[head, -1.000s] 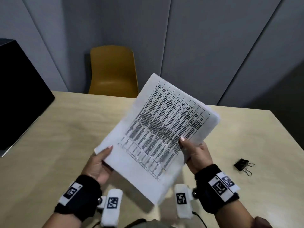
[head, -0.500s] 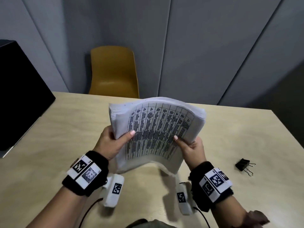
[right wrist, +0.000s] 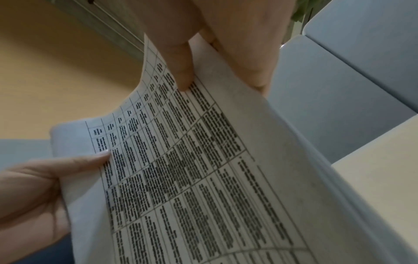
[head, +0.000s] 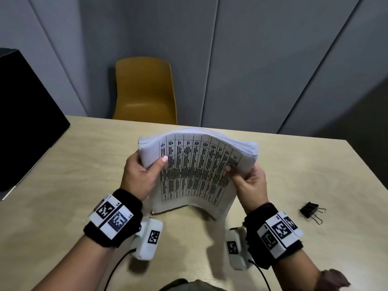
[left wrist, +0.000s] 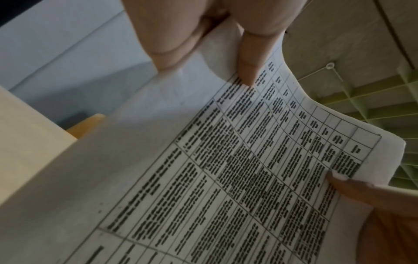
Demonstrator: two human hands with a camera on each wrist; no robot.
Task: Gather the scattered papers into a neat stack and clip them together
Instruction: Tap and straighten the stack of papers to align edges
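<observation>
A stack of white papers (head: 195, 171) with a printed table on the top sheet stands on its lower edge on the table (head: 63, 175), bowed toward me. My left hand (head: 144, 171) grips its left side, thumb on the front. My right hand (head: 245, 177) grips the right side the same way. The left wrist view shows the papers (left wrist: 226, 178) with the left hand's (left wrist: 212, 53) thumb pressed on the printed page. In the right wrist view the papers (right wrist: 192, 169) are pinched by my right hand (right wrist: 203, 62). A black binder clip (head: 310, 211) lies on the table to the right.
A yellow chair (head: 144, 91) stands behind the table's far edge. A black box (head: 25, 122) sits on the left part of the table. Grey wall panels close the back.
The stack has turned from a tilted, raised hold to standing on its lower edge on the table, curved. My left hand moved from beneath the sheets up to the left side.
</observation>
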